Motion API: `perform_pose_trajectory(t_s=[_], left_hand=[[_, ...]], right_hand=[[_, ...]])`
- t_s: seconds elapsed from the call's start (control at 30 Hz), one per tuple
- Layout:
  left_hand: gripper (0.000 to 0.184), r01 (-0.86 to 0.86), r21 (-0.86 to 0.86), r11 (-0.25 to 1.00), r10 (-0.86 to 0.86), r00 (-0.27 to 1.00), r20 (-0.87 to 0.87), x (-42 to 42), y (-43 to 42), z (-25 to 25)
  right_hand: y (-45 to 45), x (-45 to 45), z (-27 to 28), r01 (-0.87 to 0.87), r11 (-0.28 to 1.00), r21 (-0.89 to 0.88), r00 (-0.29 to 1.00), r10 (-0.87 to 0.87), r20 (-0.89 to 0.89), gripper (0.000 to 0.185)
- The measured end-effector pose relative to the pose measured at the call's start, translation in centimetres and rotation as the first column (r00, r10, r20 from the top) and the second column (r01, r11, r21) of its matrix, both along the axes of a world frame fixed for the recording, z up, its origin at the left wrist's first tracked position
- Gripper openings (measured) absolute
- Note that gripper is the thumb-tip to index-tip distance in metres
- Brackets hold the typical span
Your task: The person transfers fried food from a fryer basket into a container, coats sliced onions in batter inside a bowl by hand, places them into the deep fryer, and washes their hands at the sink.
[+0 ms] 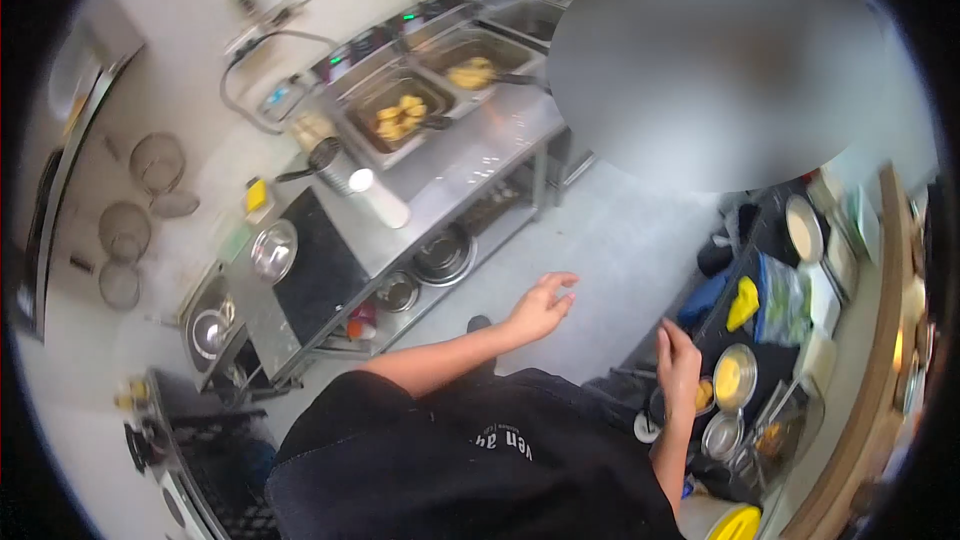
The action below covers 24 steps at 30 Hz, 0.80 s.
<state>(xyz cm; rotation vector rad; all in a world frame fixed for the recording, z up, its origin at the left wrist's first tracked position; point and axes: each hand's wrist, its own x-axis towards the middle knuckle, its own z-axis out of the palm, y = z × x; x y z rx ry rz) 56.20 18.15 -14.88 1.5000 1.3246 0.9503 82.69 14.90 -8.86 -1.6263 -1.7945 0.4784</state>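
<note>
My left hand is stretched out over the floor, fingers loosely bent and apart, with nothing in it. On the right, my right hand hangs beside the dark counter, its thumb apart from the fingers, also holding nothing. Closest to it are a metal bowl of yellow liquid and a smaller metal bowl. A yellow cloth-like item and a plastic bag with something green lie further along that counter.
Fryers with a basket of yellow food pieces stand along the far wall. A steel table runs before them, with metal bowls on its lower shelf. Sieves hang at left. A grey blur covers the upper right.
</note>
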Motion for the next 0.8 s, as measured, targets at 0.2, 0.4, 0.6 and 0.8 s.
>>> perform_pose_trajectory(t_s=[0.2, 0.4, 0.6, 0.8], left_hand=[[0.035, -0.239, -0.146, 0.960, 0.259, 0.956, 0.138, -13.4, -1.2, 1.7], [0.032, -0.408, -0.174, 0.896, 0.439, 0.871, 0.221, -23.3, -1.0, 1.1], [0.029, -0.684, -0.076, 0.726, 0.683, 0.703, 0.197, -29.7, -1.9, 1.6], [0.028, -0.894, -0.010, 0.448, 0.876, 0.437, 0.204, -31.4, -2.6, 3.6]], right_hand=[[12.3, -21.4, 8.6, -0.549, 0.794, 0.261, 0.835, 0.504, 0.223, 0.017], [21.0, -40.6, 11.6, -0.726, 0.556, 0.406, 0.683, 0.651, 0.330, 0.033], [27.9, -61.0, 7.8, -0.871, 0.478, 0.115, 0.479, 0.771, 0.419, 0.027], [28.2, -74.6, 4.3, -0.976, 0.052, 0.211, 0.202, 0.575, 0.793, 0.021]])
